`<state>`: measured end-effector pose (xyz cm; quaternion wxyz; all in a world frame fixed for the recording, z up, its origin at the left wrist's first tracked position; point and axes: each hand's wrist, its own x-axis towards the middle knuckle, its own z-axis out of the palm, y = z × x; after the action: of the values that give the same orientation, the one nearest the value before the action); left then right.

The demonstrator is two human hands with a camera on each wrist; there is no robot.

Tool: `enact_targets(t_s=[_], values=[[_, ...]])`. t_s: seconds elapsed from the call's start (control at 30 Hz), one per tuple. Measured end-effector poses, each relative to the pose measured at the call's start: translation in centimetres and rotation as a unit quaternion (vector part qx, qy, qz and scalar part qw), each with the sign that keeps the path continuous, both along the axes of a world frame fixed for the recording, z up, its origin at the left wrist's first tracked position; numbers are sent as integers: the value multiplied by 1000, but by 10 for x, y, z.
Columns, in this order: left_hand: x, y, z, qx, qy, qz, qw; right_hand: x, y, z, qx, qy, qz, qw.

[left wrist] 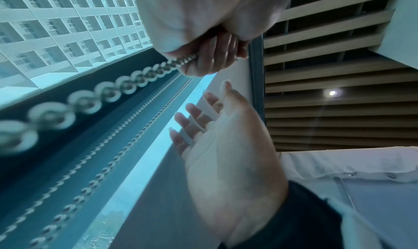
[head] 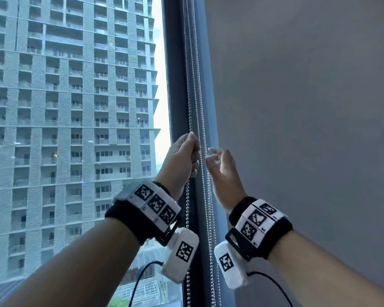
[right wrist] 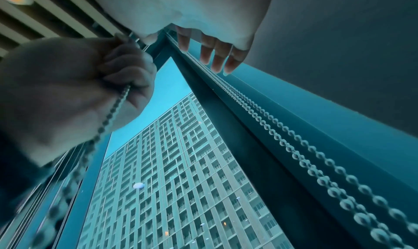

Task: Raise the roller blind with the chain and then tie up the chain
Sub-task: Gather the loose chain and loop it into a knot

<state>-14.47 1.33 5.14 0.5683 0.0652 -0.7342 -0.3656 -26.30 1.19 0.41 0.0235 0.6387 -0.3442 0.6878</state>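
Mid-haul on the bead chain (head: 188,202), left hand (head: 182,161) fisted tight around it, right hand (head: 222,167) splayed empty beside (regrip higher next).

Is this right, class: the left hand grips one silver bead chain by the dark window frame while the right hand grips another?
One error. The right hand grips nothing: its fingers are spread, open beside the other silver bead chains, as the left wrist view shows. The left hand does grip a silver bead chain.
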Motion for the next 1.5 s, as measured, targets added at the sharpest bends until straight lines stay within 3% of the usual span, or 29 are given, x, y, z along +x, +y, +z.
enact_targets(t_s=[0.33,0.6,0.83,1.0,1.13,1.27,1.4,1.47,1.5], values=[[17,-22,-26,30,6,22,999,17,-20,12,51,-61,0,997],[16,-37,-51,67,-5,18,998,25,-22,13,124,-96,102,982],[3,-38,-65,73,-60,52,994,27,-20,12,123,-53,123,983],[-7,-39,-69,114,-44,16,992,25,-20,12,99,-27,108,989],[-12,-47,-76,120,-36,36,992,19,-19,10,84,-27,98,991],[-10,-47,-78,91,-96,25,991,9,-14,6,69,-45,96,992],[-5,-49,-63,-21,-120,149,981,-1,-11,0,38,-60,90,993],[-3,-48,-51,-178,-67,269,944,-8,-10,-3,33,-68,86,993],[-1,-45,-44,-278,-52,329,901,-9,-10,-4,33,-69,84,993]])
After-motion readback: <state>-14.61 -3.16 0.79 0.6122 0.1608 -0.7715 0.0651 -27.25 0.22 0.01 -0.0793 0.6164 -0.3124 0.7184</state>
